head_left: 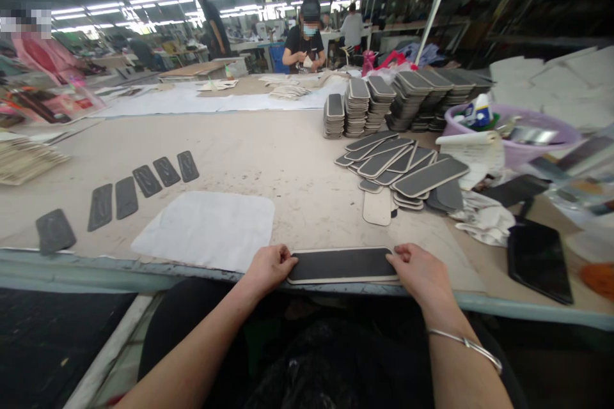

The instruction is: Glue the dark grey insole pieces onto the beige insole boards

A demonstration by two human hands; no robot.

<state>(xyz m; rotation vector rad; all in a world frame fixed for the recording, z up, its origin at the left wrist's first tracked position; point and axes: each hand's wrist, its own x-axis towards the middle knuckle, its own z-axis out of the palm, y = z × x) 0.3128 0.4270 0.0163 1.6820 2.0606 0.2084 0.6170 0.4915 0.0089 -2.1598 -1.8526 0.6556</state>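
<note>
A long dark grey panel with a pale border and rounded corners [341, 264] lies flat at the table's front edge. My left hand [272, 268] pinches its left end between thumb and fingers. At the opposite end, my right hand [416, 270] grips the corner the same way, a silver bangle on that wrist. Left of the panel rests a white rounded sheet [211, 229]. Several small dark grey pieces [126, 197] are set out in a slanting row farther left. A loose heap of similar bordered panels [391, 163] lies beyond my right hand.
Neat stacks of panels [357, 105] stand behind the heap. To the right are a purple basin [518, 153] holding bottles and tools, a crumpled white cloth [487, 217] and a black tablet-like object [540, 262]. A co-worker [304, 45] sits across the table [230, 147].
</note>
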